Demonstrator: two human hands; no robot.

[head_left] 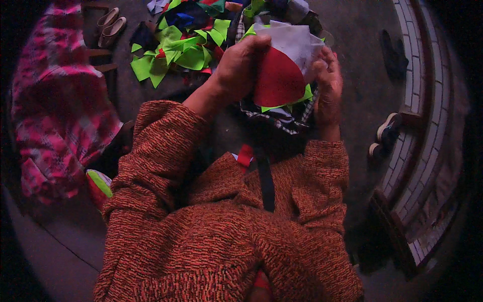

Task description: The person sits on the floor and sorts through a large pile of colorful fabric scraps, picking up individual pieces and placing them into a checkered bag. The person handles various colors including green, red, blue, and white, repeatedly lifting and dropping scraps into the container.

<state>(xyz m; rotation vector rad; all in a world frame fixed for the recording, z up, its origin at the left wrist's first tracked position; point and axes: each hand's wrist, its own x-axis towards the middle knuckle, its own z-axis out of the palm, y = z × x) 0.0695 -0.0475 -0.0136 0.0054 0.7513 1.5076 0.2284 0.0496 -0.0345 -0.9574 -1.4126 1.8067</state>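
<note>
Two bare hands hold up a small stack of cloth pieces in front of a person in an orange knitted sweater (221,236): the left hand (239,65) grips the stack's left edge with fingers curled over its top, and the right hand (327,83) pinches its right edge. Frontmost is a rounded red cloth piece (276,80), with a white cloth piece (297,43) behind and green and checked layers showing beneath. Beyond the hands, green fabric scraps (176,50) lie heaped on the grey floor (362,40), near a pair of shoes (110,24), and a pink plaid cloth (55,110) lies at the left.
</note>
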